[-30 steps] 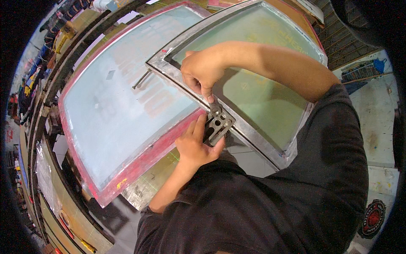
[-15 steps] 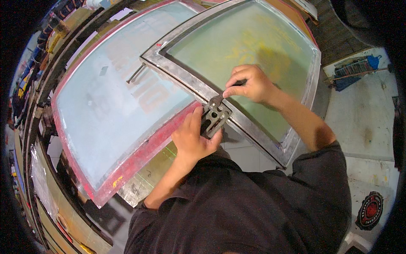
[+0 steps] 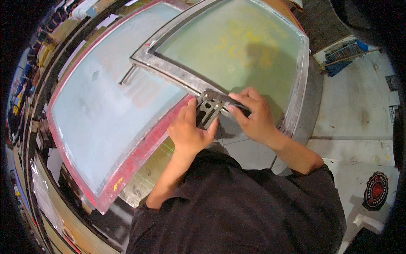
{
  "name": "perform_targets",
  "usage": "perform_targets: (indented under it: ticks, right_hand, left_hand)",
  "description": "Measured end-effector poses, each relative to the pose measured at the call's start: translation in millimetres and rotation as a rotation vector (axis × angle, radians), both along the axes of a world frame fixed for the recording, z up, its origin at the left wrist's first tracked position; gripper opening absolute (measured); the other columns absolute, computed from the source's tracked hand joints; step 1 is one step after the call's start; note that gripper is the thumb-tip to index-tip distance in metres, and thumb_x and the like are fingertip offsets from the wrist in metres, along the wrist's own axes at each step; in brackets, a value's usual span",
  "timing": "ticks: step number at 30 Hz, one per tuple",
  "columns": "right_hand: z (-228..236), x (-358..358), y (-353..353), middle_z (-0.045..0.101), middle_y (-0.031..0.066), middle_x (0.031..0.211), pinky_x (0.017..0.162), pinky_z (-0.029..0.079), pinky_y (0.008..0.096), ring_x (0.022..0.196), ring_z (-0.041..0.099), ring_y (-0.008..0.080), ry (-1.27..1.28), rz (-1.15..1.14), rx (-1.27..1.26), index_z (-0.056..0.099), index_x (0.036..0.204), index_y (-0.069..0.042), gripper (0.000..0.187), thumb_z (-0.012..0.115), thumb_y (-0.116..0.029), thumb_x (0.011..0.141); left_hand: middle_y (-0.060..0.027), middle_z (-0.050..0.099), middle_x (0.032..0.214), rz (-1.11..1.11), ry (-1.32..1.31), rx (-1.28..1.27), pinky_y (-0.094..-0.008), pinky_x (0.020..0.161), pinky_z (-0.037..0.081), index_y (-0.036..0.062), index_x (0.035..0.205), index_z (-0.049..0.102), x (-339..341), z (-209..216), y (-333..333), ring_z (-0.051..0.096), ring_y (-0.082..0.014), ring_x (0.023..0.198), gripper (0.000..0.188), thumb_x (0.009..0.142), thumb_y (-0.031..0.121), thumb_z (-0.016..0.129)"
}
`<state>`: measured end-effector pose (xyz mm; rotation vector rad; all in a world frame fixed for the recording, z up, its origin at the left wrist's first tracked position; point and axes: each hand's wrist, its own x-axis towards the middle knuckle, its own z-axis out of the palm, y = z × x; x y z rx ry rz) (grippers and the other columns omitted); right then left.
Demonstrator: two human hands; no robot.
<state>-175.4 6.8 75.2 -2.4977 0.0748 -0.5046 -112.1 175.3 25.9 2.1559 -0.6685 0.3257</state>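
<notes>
A grey slotted metal bracket (image 3: 203, 117) sits at the near edge of a metal-framed screen with green mesh (image 3: 203, 46). My left hand (image 3: 186, 129) is closed around its left and lower side, thumb on the right and fingers on the left. A ratchet wrench (image 3: 220, 97) has its round head over the top of the bracket. Its dark handle points right, and my right hand (image 3: 256, 116) is closed on it. The screen's metal frame (image 3: 173, 76) overlaps a pale blue screen with a red frame (image 3: 158, 135).
A thin metal rod (image 3: 127, 74) juts from the screen frame's left corner. Dark rails (image 3: 31, 110) and cluttered shelves curve along the left. To the right stands a pale stained surface (image 3: 351, 110) with a round black-and-red emblem (image 3: 376, 191). Floor tiles (image 3: 249, 152) show below the bracket.
My right hand has swung the wrench handle clockwise, from pointing up-right to pointing right and toward me. My left hand keeps its hold on the bracket. The whole view has shifted slightly.
</notes>
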Motion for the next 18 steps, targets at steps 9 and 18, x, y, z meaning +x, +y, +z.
perform_targets:
  ticks: [9,18]
  right_hand:
    - [15,9,-26,0.061,0.006,0.079,0.07,0.044,0.0267,0.076,0.055,0.0132,0.283,-0.18,0.317,0.067,0.097,-0.003,0.025,0.071,-0.01,0.074]
    - [67,157,-56,0.055,0.0041,0.061,0.057,0.038,0.0305,0.061,0.052,0.0181,0.465,0.666,-0.107,0.069,0.066,-0.008,0.016,0.076,-0.022,0.062]
  left_hand:
    - [-0.0122,0.06,0.086,-0.013,-0.001,-0.006,-0.0388,0.058,0.049,0.0046,0.115,0.053,0,-3,1,0.061,-0.031,0.072,0.064,0.063,0.035,0.075]
    - [-0.0124,0.061,0.085,-0.016,-0.023,0.009,-0.0381,0.058,0.049,0.0043,0.115,0.053,1,-3,0,0.062,-0.031,0.071,0.064,0.063,0.035,0.074]
